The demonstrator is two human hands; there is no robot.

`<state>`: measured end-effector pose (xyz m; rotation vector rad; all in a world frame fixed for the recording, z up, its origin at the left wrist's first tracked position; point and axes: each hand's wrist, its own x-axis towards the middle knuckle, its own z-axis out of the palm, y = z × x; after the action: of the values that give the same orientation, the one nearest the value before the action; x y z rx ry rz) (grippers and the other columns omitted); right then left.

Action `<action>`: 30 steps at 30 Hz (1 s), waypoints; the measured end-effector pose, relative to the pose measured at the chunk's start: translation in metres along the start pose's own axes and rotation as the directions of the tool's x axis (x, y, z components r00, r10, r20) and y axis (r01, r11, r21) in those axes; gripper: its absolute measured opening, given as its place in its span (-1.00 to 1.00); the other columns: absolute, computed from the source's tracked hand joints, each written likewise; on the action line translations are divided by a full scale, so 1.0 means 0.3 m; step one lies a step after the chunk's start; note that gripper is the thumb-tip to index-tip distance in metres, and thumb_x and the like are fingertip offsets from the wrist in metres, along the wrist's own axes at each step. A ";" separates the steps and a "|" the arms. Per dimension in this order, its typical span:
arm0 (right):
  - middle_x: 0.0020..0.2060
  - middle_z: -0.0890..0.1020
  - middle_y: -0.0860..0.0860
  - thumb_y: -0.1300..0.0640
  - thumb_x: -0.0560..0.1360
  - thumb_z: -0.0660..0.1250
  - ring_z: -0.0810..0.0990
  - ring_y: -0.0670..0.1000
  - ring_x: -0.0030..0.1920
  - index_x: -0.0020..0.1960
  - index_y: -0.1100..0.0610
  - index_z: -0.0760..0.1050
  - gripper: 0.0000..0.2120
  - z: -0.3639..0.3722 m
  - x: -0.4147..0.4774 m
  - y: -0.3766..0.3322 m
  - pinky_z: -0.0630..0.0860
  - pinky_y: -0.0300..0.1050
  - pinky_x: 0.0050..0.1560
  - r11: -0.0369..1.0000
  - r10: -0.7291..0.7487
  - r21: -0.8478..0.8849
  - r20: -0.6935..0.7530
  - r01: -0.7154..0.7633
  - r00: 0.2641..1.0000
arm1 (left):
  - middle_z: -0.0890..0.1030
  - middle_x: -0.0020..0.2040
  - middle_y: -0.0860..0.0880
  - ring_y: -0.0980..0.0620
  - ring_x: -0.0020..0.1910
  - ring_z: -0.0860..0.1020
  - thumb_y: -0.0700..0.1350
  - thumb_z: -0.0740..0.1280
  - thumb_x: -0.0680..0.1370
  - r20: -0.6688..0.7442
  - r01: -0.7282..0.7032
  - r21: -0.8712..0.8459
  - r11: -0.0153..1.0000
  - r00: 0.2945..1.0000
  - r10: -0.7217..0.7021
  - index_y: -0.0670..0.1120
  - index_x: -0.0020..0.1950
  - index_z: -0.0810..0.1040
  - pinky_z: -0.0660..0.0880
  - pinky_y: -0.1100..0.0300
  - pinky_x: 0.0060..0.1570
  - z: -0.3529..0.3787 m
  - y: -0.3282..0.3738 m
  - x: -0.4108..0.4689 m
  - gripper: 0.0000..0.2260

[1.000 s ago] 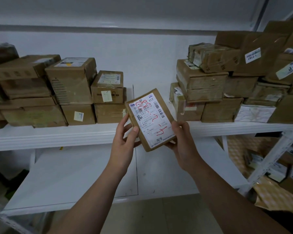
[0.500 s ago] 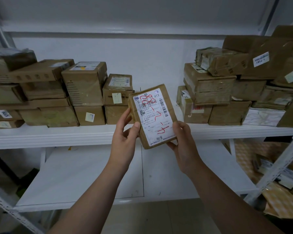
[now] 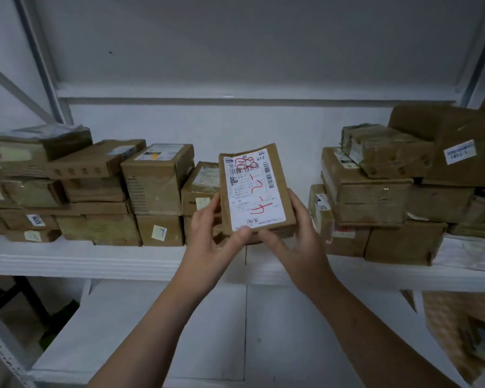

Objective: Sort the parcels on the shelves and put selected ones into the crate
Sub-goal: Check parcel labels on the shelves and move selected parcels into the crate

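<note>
Parcel (image 3: 256,191), brown with a red-scribbled white label, is gripped upright by the left hand (image 3: 210,242) and right hand (image 3: 297,239) above the white shelf (image 3: 67,260).

Single head view, wide-angle. Faces forward, slightly down, square-on to shelf (image 3: 67,259). Near: shelf spans full frame width.

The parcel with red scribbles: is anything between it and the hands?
Nothing visible stands between them. The left hand grips the parcel at its lower left, and the right hand grips it at its lower right.
</note>
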<state>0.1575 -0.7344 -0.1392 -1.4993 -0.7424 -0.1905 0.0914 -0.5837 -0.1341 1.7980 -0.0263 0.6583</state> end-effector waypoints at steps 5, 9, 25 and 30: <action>0.34 0.49 -0.06 0.15 0.48 0.42 0.49 -0.16 0.27 0.41 -0.26 0.11 -0.30 0.078 0.187 -0.059 0.45 -0.36 0.18 0.990 -0.093 -0.108 -0.043 0.088 0.995 | 0.31 0.41 -0.06 0.39 0.22 0.34 -0.21 0.38 0.52 -0.020 -0.317 0.449 0.835 0.931 0.365 0.07 0.42 0.33 0.35 0.49 0.20 -0.110 0.044 0.145 -0.48; 0.38 0.38 -0.03 0.12 0.51 0.39 0.39 -0.08 0.33 0.47 -0.09 0.19 -0.38 0.181 0.325 -0.097 0.37 -0.47 0.15 0.953 -0.129 -0.283 -0.062 0.106 0.990 | 0.19 0.47 -0.08 -0.03 0.27 0.43 -0.19 0.30 0.57 0.037 -0.307 0.699 0.645 0.917 0.397 -0.04 0.39 0.39 0.46 0.17 0.09 -0.198 0.095 0.268 -0.62; 0.37 0.39 0.02 0.06 0.51 0.39 0.43 0.02 0.32 0.47 0.00 0.17 -0.38 0.358 0.419 0.051 0.51 -0.11 0.22 0.933 -0.006 -0.351 -0.240 -0.081 0.971 | 0.41 0.37 -0.04 -0.10 0.34 0.34 0.01 0.18 0.62 0.261 -0.352 0.896 0.271 0.911 0.319 0.04 0.41 0.36 0.21 -0.04 0.30 -0.331 -0.013 0.450 -0.65; 0.35 0.41 0.00 0.01 0.54 0.34 0.43 0.00 0.30 0.46 0.04 0.23 -0.45 0.364 0.422 0.060 0.51 -0.15 0.19 0.892 -0.034 -0.447 -0.207 -0.064 0.978 | 0.44 0.35 -0.03 -0.10 0.37 0.31 0.08 0.18 0.60 0.233 -0.323 0.906 0.273 0.920 0.313 0.04 0.39 0.38 0.13 -0.08 0.32 -0.338 -0.028 0.445 -0.63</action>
<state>0.2292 -0.5887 -0.0952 -1.8904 -0.5338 -0.5323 0.1641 -0.4498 -0.0638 3.0154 -0.0140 1.0991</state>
